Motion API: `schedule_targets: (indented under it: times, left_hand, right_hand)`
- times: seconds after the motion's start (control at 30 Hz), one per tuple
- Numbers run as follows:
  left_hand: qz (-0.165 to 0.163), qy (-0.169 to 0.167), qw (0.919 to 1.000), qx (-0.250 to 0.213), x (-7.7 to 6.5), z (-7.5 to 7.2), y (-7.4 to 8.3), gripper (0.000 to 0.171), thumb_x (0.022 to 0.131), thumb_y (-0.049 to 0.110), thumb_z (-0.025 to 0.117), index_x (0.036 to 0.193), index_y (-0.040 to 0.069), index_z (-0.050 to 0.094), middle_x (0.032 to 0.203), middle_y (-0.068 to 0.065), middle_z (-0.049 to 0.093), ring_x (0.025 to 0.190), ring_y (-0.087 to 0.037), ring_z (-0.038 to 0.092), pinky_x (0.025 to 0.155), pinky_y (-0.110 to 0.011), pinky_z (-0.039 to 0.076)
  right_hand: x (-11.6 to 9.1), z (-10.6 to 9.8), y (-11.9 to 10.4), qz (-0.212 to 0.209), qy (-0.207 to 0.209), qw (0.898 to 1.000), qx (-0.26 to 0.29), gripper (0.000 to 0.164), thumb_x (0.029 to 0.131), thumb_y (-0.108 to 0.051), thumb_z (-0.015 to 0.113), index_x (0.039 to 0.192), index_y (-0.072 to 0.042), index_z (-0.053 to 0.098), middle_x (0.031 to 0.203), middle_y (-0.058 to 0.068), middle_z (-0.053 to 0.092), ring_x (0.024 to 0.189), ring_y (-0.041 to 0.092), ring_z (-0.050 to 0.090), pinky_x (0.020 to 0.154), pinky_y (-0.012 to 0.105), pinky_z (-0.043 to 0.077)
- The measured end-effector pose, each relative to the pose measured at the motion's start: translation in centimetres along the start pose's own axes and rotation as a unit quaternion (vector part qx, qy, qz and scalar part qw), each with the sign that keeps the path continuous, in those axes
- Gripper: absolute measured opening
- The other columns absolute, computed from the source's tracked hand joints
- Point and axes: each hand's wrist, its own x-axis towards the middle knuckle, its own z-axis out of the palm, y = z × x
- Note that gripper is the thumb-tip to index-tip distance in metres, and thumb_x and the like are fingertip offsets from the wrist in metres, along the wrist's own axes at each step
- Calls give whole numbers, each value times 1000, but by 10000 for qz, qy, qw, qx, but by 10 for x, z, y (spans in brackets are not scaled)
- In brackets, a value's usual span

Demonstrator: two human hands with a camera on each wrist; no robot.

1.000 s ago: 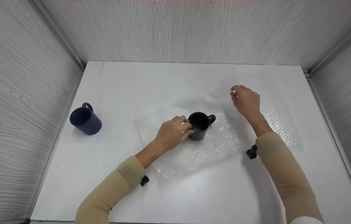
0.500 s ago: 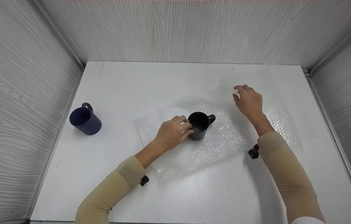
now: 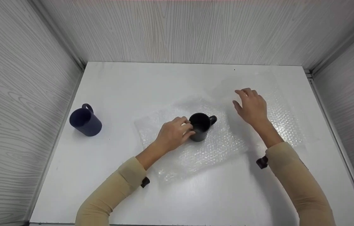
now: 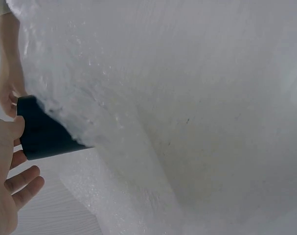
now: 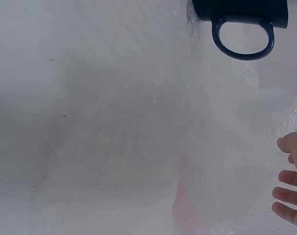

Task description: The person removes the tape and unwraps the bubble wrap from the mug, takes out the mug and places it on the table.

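Note:
A black mug [image 3: 200, 135] stands upright on a sheet of bubble wrap [image 3: 227, 150], its handle pointing right. My left hand [image 3: 173, 133] holds the mug by its left side near the rim. The left wrist view shows the thumb of that left hand [image 4: 4, 161] on the mug [image 4: 45, 132], with two fingers spread free below. Right of the mug, my right hand [image 3: 252, 106] hovers over the wrap with nothing in it, thumb and fingers apart. The right wrist view catches its fingertips [image 5: 287, 196] at the edge and the mug handle [image 5: 243, 54] above.
A dark blue mug [image 3: 87, 122] stands at the left of the white table [image 3: 126, 84], handle toward the back. More bubble wrap [image 3: 280, 116] stretches to the right under my right arm. Pale wood-grain panels [image 3: 177, 31] enclose the back and both sides.
My right hand has let go of the small white bit it pinched, spread its fingers and drawn slightly back and right. My left hand and both mugs have stayed put.

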Motion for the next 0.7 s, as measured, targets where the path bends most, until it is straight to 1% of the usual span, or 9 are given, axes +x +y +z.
schedule_targets:
  times: [0.13, 0.3, 0.43, 0.7]
  left_hand:
    - [-8, 5, 10000, -20, 0, 1, -1, 23, 98, 40, 73, 102, 17, 77, 105, -1, 71, 92, -17, 72, 66, -28, 61]
    - [-2, -5, 10000, -26, 0, 2, 0, 24, 98, 40, 73, 102, 17, 77, 106, -1, 71, 92, -17, 73, 64, -26, 61]
    - [-3, -26, 10000, -12, 0, 2, 0, 25, 99, 41, 71, 103, 16, 76, 106, -1, 71, 93, -17, 73, 64, -25, 60]
    - [-24, 32, 10000, -77, 1, 2, 0, 24, 99, 40, 72, 102, 16, 77, 105, -2, 71, 91, -18, 72, 62, -27, 60]
  right_hand:
    - [-11, -6, -9, -214, 87, 9997, 105, 44, 96, -24, 77, 135, -6, 67, 129, 19, 70, 114, 44, 69, 82, 56, 60]
    - [-30, -8, -23, -475, 56, 9987, 180, 46, 96, -29, 78, 135, -7, 67, 131, 18, 70, 117, 43, 70, 85, 55, 61]
    - [-48, -7, -31, -605, -72, 9980, 187, 47, 97, -31, 77, 136, -7, 67, 134, 17, 69, 120, 43, 69, 89, 54, 61]
    - [-80, 6, -44, -631, -398, 9962, 451, 50, 96, -36, 76, 137, -9, 67, 136, 16, 68, 123, 42, 67, 93, 56, 59]
